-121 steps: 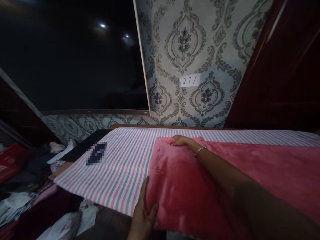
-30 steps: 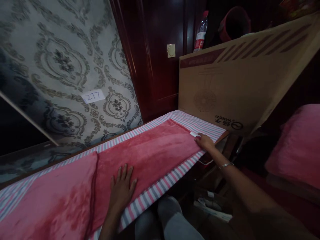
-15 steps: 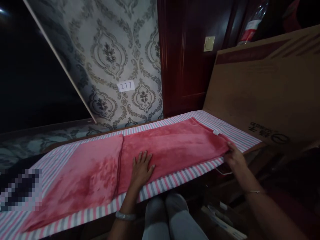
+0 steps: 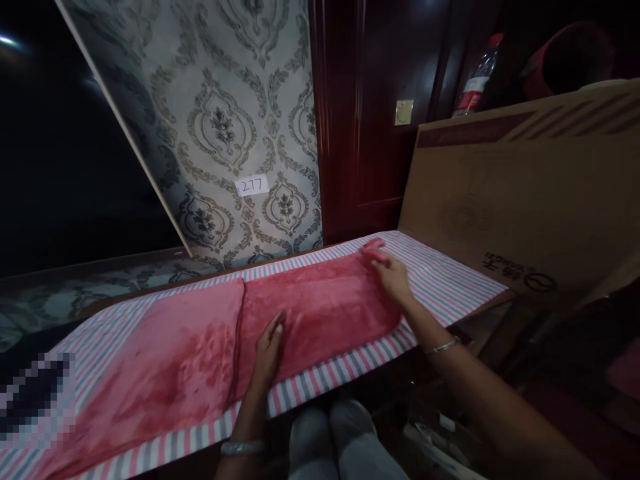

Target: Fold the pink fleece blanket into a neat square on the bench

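A red fleece blanket (image 4: 200, 347) lies flat along the tabletop (image 4: 465, 283), on a striped cloth (image 4: 440, 273) of pink, grey and white that covers the surface. The blanket runs from the lower left of the view to a point right of centre. A fold edge crosses it near the middle, just left of the left hand.

The left hand (image 4: 267, 350) rests on the blanket near its front edge, fingers held straight and close together, pressing down on the fleece; it grips nothing. A pale bracelet (image 4: 243, 447) sits on the left wrist.

The right hand (image 4: 395, 279) is at the blanket's right end, where the far corner is turned up and bunched. The fingers are closed on that bunched corner. A thin bangle (image 4: 440, 347) circles the right wrist.

The striped cloth is bare to the right of the blanket, up to the tabletop's end. A large cardboard sheet (image 4: 525, 200) leans upright just behind that end. A plastic bottle (image 4: 475, 79) with a red label stands behind the cardboard, against dark wood panelling (image 4: 370, 133). Patterned wallpaper (image 4: 225, 127) carries a small white label (image 4: 251, 185) marked 277. The person's knees (image 4: 340, 440), in grey, show below the tabletop's front edge. The light is dim.
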Demonstrator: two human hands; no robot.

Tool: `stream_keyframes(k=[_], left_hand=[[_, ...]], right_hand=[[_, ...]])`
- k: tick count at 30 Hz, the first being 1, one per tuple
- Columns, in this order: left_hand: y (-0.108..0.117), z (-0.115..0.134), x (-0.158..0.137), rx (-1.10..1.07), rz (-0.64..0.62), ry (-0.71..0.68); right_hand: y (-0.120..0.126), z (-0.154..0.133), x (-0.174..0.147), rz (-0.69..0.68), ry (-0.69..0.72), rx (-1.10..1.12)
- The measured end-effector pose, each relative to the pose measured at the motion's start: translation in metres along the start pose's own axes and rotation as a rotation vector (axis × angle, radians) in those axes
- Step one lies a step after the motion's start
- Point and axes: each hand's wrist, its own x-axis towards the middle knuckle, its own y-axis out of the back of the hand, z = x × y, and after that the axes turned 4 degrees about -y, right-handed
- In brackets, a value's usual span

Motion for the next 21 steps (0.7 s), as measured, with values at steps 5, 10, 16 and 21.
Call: stream_keyframes(k=[5, 10, 16, 21], left_hand=[[0.009, -0.006, 0.004, -0.453, 0.179, 0.108], [0.010, -0.012, 0.005, -0.553, 0.187, 0.104], [0.011, -0.001, 0.005, -0.530, 0.153, 0.137], [0.002, 0.012, 0.039, -0.473, 0.067, 0.379]], right_hand=[[-0.081, -0.048, -0.089, -0.496, 0.301, -0.281], [-0.101, -0.027, -0.163, -0.675, 0.395, -0.365], [-0.092, -0.023, -0.163, -0.603, 0.369, -0.216], [-0.087, -0.028, -0.159, -0.500, 0.343, -0.089]])
